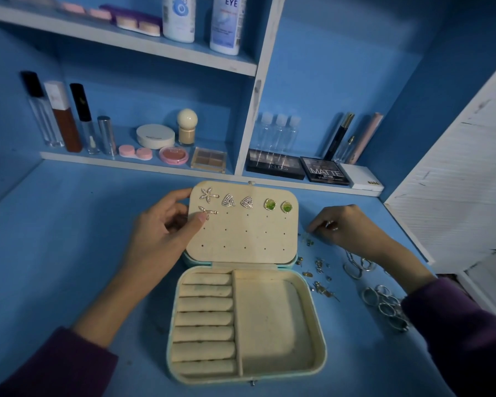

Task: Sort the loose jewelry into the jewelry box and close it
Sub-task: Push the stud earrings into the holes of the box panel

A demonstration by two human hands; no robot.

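Note:
A cream-lined jewelry box [315, 333] lies open on the blue desk, its lid panel [244, 239] tilted up. Pinned along the panel's top are a star earring [208, 194], two triangle earrings [228, 200] and two green earrings [269, 204]. My left hand [166, 224] grips the panel's left edge, its thumb pressing a second star earring [208, 212]. My right hand [344, 224] is to the right of the lid, fingers curled and pinching at a small loose piece on the desk. Ring rolls [204, 319] and the side compartment [272, 325] hold nothing.
Small gold earrings [318, 270], silver hoops [358, 266] and several silver rings [384, 305] lie scattered right of the box. Cosmetics, bottles and palettes [324, 170] line the shelves behind. A white slatted door [456, 181] stands at the right.

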